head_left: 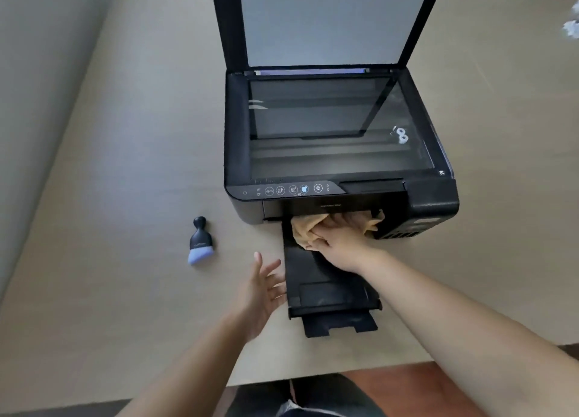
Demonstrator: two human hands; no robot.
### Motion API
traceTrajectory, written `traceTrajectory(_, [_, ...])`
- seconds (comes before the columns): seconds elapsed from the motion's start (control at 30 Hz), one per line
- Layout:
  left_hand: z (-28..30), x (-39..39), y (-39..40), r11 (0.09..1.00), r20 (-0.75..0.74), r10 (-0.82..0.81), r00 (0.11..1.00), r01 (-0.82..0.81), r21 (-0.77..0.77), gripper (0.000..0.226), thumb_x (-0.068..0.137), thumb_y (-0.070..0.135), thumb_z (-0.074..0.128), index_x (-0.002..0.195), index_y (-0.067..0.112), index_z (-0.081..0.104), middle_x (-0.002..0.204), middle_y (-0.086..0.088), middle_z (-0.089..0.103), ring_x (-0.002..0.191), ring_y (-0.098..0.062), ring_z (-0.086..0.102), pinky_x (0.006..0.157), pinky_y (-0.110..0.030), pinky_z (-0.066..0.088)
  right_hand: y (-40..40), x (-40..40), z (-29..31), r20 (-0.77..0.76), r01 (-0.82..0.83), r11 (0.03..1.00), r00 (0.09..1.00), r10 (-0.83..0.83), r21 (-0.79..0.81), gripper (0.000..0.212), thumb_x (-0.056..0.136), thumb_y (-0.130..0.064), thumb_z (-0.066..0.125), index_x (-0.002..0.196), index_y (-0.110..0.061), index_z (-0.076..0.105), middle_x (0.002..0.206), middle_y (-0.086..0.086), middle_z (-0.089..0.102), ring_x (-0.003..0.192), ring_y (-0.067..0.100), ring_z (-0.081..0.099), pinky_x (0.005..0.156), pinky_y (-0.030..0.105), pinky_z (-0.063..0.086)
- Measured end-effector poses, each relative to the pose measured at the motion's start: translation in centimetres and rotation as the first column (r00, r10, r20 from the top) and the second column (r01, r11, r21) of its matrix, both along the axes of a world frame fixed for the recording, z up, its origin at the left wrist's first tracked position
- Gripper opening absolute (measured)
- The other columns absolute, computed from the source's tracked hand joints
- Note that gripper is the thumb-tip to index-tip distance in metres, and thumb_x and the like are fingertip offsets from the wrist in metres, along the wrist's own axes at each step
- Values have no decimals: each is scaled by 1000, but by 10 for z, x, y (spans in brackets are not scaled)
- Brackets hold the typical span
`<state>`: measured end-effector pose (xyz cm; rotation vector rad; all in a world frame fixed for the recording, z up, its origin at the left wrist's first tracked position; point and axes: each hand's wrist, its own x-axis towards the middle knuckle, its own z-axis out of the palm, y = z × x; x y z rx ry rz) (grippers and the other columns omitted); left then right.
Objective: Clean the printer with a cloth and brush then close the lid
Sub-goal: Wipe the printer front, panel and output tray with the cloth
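Note:
A black printer [432,203] stands on the table with its scanner lid [326,21] raised upright and the glass [332,125] exposed. Its black output tray [326,294] is pulled out toward me. My right hand [338,241] grips a crumpled yellow cloth [302,230] and presses it at the tray's mouth, fingers partly inside the slot. My left hand [263,291] has straight, spread fingers that touch the left edge of the tray. A small black brush [200,241] with pale blue bristles lies on the table left of the printer.
The beige table [125,165] has its near edge just in front of me and its left edge beside a pale wall. A crumpled white object [571,24] lies at the far right.

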<state>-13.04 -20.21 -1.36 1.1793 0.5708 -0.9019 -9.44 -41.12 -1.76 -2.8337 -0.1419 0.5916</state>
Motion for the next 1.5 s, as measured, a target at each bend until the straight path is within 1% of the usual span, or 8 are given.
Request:
traceTrajectory(0.23, [-8,-6,-8,978,-27,202,979,-203,-38,72,92,70,20,133,18,48,72,-7,67,65,-18,59,68,-31,46,29,-29,-1,6,-296,939,954,300,176,40,98,-36,38,136,-28,48,160,-2,11,145,25,-11,116,51,-9])
traceTrajectory(0.5, [-2,-18,-8,948,2,314,949,-314,-59,77,91,72,20,145,19,34,109,-19,67,89,-28,65,85,-38,50,32,-3,0,94,-212,957,976,197,197,27,93,-38,48,113,-33,64,152,0,33,139,28,11,113,41,8])
traceTrajectory(0.83, [-5,-29,-10,933,10,350,937,-348,-88,78,91,71,14,141,18,42,110,-12,70,75,-23,71,61,-31,52,42,-45,-1,80,-421,862,906,417,283,26,87,-35,57,102,-21,73,139,2,50,143,29,12,116,52,6])
traceTrajectory(0.93, [-7,-30,-11,940,25,340,940,-339,-33,74,92,70,19,137,18,47,79,-6,68,65,-17,64,63,-29,47,34,-18,3,52,-344,911,939,341,229,26,87,-36,57,103,-22,72,152,7,33,142,33,15,117,43,8])
traceTrajectory(1.07, [-10,-29,-11,957,45,292,955,-291,-9,71,94,66,26,136,14,48,78,-6,66,66,-15,66,65,-29,49,24,-8,5,-34,-259,931,960,276,258,30,83,-49,64,94,-22,73,159,5,17,145,29,3,115,33,4])
traceTrajectory(1.2, [-8,-27,-12,979,81,195,978,-199,42,67,95,62,27,132,12,52,97,-8,67,83,-19,64,73,-31,49,-5,-19,6,-73,-183,931,974,216,314,17,79,-35,73,66,-26,66,152,4,34,144,29,13,114,32,11])
traceTrajectory(1.27, [-7,-28,-11,984,93,162,982,-167,56,63,97,58,31,130,10,55,95,-6,65,81,-17,62,74,-30,49,-27,-27,7,-74,-93,943,990,123,320,40,76,-30,76,48,-27,47,136,5,51,136,31,31,109,34,27])
traceTrajectory(1.5, [-5,-25,-6,994,127,65,990,-74,74,49,99,48,38,119,11,63,93,-4,62,79,-16,59,72,-28,48,-51,-44,17,-51,-13,966,998,26,256,33,78,-27,75,53,-27,53,139,3,51,139,31,25,111,33,23])
